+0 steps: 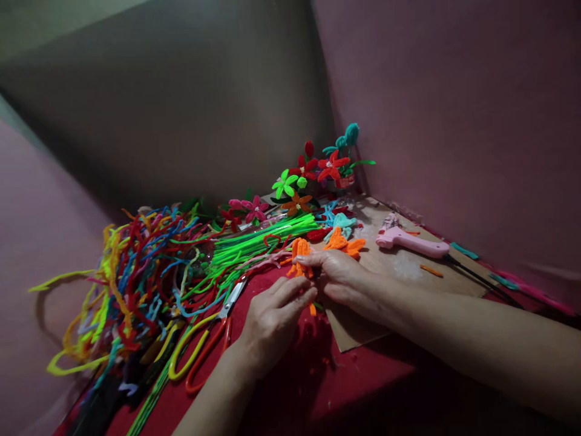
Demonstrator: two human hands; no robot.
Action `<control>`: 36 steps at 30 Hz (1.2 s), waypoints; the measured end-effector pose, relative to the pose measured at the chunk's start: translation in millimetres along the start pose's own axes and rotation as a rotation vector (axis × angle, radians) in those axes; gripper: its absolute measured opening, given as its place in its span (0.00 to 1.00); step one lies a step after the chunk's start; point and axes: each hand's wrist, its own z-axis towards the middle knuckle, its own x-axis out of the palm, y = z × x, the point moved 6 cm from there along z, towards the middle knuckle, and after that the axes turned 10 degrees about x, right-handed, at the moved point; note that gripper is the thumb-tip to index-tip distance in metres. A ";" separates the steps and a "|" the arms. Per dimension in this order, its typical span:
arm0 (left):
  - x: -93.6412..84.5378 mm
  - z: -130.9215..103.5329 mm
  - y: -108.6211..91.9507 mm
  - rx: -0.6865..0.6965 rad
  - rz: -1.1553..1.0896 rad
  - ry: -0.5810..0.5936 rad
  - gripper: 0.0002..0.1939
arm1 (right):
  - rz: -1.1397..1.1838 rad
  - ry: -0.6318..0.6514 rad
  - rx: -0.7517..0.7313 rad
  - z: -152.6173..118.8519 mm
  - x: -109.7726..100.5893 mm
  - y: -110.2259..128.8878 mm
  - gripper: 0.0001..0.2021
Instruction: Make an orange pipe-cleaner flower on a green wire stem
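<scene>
Between my two hands is an orange pipe-cleaner flower (pixel 300 249), its looped petals pointing up. My right hand (pixel 342 280) pinches it from the right, with the thumb laid across the petals. From the lower left, my left hand (pixel 278 315) has its bent fingers closed at the flower's base. A short orange end pokes out below the fingers. Just behind the right hand, more orange petal pieces (pixel 345 243) lie on a brown cardboard sheet (pixel 356 327). Scissors (pixel 227 309) with yellow and red handles rest left of my left hand.
A large tangle of coloured pipe cleaners (pixel 140 272) fills the left side, beside a bundle of green pipe cleaners (pixel 263 242). A pink glue gun (pixel 413 242) lies on the cardboard, its cable running right. Finished pipe-cleaner flowers (pixel 333 165) stand in the back corner by the walls.
</scene>
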 end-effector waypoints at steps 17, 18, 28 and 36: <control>-31.7 -4.0 16.8 -0.542 -0.168 -0.239 0.04 | -0.499 0.075 -0.352 -13.7 9.7 6.6 0.08; -32.0 -3.7 16.8 -0.542 -0.131 -0.226 0.05 | -0.541 0.081 -0.372 -13.8 10.0 7.2 0.07; -17.3 -3.2 16.6 -0.434 0.200 0.077 0.06 | -0.613 0.082 -0.366 -11.0 9.7 3.2 0.04; -8.4 -1.5 14.1 -0.401 0.293 0.163 0.07 | -0.656 0.031 -0.348 -15.5 13.0 -1.9 0.05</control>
